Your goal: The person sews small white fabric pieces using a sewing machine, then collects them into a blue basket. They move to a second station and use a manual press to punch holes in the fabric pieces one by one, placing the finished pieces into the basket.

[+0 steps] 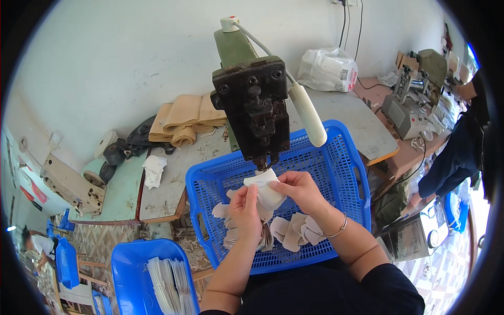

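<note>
Both my hands hold one white cut piece of fabric-like material (pixel 269 195) over the basket, its top edge just under the foot of the green and black machine (pixel 252 100). My left hand (pixel 245 212) pinches its left side between thumb and fingers. On the other side, my right hand (pixel 302 190) grips the right edge, thumb on top; a bracelet circles that wrist. Faint marks show on the piece. Below it, several loose beige and white cut pieces (pixel 296 231) lie in the blue plastic basket (pixel 336 126). My left hand partly hides some of them.
A white-handled lever (pixel 308 115) hangs right of the machine head. Folded tan sheets (pixel 184 118) and white pieces (pixel 154 170) lie on the table at left. A blue tub (pixel 123 268) holds stacked white strips. A white plastic bag (pixel 328 69) sits behind. Another person (pixel 454 152) stands at right.
</note>
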Motion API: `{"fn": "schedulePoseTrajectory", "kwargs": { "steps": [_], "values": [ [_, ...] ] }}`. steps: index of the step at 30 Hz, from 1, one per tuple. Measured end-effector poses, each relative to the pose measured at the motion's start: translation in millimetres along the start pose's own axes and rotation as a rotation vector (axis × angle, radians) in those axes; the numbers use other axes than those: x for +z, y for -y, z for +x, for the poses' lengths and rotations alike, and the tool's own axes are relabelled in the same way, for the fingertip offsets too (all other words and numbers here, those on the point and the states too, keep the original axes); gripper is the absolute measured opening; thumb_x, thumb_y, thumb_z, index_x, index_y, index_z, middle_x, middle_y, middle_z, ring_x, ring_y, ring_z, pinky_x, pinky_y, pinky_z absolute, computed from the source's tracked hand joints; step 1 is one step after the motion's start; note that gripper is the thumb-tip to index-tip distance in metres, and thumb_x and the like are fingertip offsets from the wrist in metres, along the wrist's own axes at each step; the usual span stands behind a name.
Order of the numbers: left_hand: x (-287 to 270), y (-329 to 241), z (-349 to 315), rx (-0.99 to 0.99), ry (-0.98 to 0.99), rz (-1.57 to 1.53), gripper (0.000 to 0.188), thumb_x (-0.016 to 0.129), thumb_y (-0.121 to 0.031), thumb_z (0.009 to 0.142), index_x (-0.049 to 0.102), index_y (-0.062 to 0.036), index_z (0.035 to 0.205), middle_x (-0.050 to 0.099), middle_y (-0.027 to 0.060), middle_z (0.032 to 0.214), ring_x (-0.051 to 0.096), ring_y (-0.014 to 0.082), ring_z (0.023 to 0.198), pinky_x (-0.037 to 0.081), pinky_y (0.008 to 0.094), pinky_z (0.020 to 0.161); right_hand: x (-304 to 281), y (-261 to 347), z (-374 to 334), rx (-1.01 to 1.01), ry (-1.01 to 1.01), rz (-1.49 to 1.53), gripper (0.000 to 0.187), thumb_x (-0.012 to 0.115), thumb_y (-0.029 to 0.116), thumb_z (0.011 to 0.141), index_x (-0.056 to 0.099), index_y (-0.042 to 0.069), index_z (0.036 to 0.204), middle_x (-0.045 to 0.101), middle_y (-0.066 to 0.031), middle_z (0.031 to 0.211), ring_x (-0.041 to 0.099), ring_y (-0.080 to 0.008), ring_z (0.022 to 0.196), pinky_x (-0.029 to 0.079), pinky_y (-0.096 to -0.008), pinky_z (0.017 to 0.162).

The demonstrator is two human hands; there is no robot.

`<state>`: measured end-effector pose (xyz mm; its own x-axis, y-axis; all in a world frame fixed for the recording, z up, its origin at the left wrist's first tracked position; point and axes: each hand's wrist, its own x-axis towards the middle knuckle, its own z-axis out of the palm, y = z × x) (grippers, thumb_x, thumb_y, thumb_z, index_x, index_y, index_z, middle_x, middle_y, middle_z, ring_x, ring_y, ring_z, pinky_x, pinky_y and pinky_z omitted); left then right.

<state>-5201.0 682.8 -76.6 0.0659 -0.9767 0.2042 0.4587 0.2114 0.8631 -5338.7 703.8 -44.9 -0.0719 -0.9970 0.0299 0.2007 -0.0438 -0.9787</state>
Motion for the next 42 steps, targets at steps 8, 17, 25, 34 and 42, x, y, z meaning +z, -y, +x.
{"fn": "schedulePoseTrajectory", "kwargs": {
  "steps": [8,17,25,34,42],
  "values": [
    [-24,11,-6,0.069,0.099,-0.036,0.018,0.059,-0.009,0.083,0.054,-0.0001,0.098,0.059,0.0069,0.095,0.056,0.0112,0.084,0.044,0.0236,0.077,10,-5,-1,-0.024,0.099,-0.077,0.018,0.065,0.016,0.080,0.063,-0.001,0.086,0.064,-0.0050,0.079,0.057,-0.0078,0.070,0.046,-0.0216,0.063],
    [-131,-40,75,0.242,-0.149,0.530,0.033,0.054,-0.021,0.085,0.051,0.0016,0.109,0.060,0.0100,0.098,0.054,0.0126,0.087,0.043,0.0273,0.075,-9,-48,-23,0.078,0.062,-0.345,0.021,0.064,0.013,0.078,0.063,-0.002,0.094,0.065,-0.0066,0.084,0.060,-0.0121,0.079,0.047,-0.0249,0.074],
    [-229,-102,267,0.139,-0.327,0.428,0.040,0.060,-0.028,0.080,0.054,0.0053,0.103,0.060,0.0165,0.095,0.057,0.0234,0.084,0.044,0.0318,0.072,-48,-85,-56,0.216,0.003,-0.387,0.020,0.064,0.014,0.079,0.063,-0.002,0.091,0.064,-0.0049,0.083,0.058,-0.0090,0.077,0.047,-0.0227,0.071],
    [-256,-48,270,0.405,-0.785,1.260,0.043,0.062,-0.033,0.076,0.058,0.0037,0.099,0.059,0.0215,0.100,0.054,0.0375,0.093,0.041,0.0420,0.085,-68,-139,-103,-0.023,0.211,-1.317,0.047,0.073,0.025,0.063,0.056,0.008,0.103,0.055,-0.0172,0.103,0.055,-0.0343,0.095,0.046,-0.0401,0.081],
    [-132,32,59,0.406,-0.014,0.787,0.015,0.060,-0.014,0.081,0.062,-0.0022,0.089,0.063,0.0113,0.092,0.058,0.0262,0.090,0.044,0.0346,0.082,-70,-171,-86,0.147,0.247,-1.420,0.029,0.060,0.021,0.071,0.054,0.004,0.092,0.057,-0.0173,0.090,0.058,-0.0357,0.079,0.048,-0.0446,0.070]
  ]
}}
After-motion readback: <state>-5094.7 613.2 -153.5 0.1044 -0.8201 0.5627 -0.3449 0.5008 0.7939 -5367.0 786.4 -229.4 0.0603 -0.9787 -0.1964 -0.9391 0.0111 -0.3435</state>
